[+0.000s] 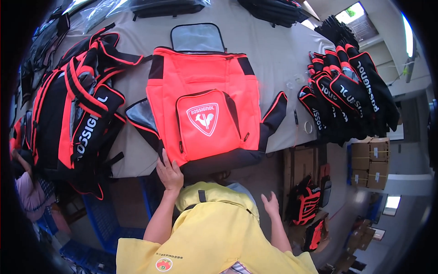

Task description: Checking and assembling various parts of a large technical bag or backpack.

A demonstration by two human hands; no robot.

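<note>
A bright coral-red backpack point(207, 73) with black corners and a black base lies front up on the table. Its grey-lined top flap point(197, 38) is folded back beyond the upper edge. A front pocket point(210, 121) carries a white shield emblem, and a dark side flap sticks out on each side. My left hand point(169, 173) rests at the lower left corner of the backpack, fingers stretched out, gripping nothing. Off the table edge to the right, my right hand point(271, 204) hangs in the air with thumb and fingers apart, touching nothing.
Black-and-red backpacks point(77, 114) are heaped on the left of the grey-covered table point(278, 64). Several black pieces with red piping point(349, 91) stack at the right, near a tape roll point(308, 127). Cartons point(370, 162), blue crates point(114, 214) and a person point(32, 187) are beyond.
</note>
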